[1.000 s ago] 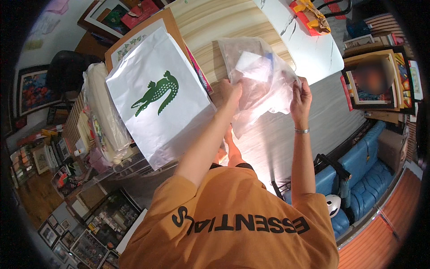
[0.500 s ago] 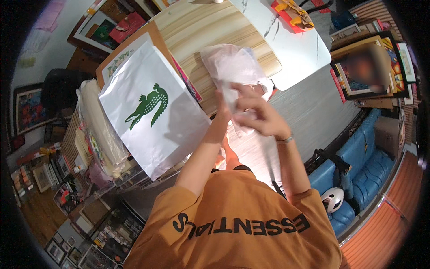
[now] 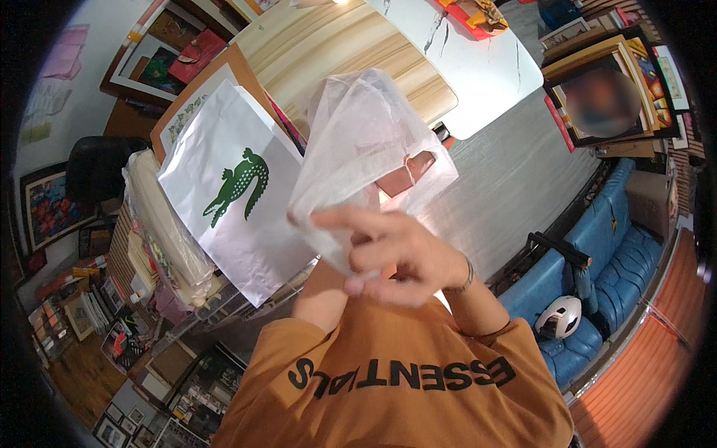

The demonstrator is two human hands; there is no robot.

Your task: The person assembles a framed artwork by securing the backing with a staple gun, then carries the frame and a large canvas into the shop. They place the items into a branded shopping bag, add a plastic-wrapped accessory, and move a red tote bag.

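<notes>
A thin, see-through white bag hangs in front of me, partly over the wooden tabletop. Near its right side a brown piece shows, with a white cord across it; whether it lies inside or behind the bag I cannot tell. My right hand is at the bag's near end, blurred, with index finger and thumb stretched apart against the thin material. From below, my left forearm rises behind the bag, and the bag and right hand hide my left hand. A large white paper bag with a green crocodile lies to the left.
The wood-grained tabletop adjoins a white marbled table with a red and yellow package. Wrapped rolls stand at left. At right are framed pictures, a blue sofa and a white helmet.
The thin bag has come closer to me and spread wider, showing more of the brown piece. My right hand has moved down and left, toward my chest. My left hand has become hidden.
</notes>
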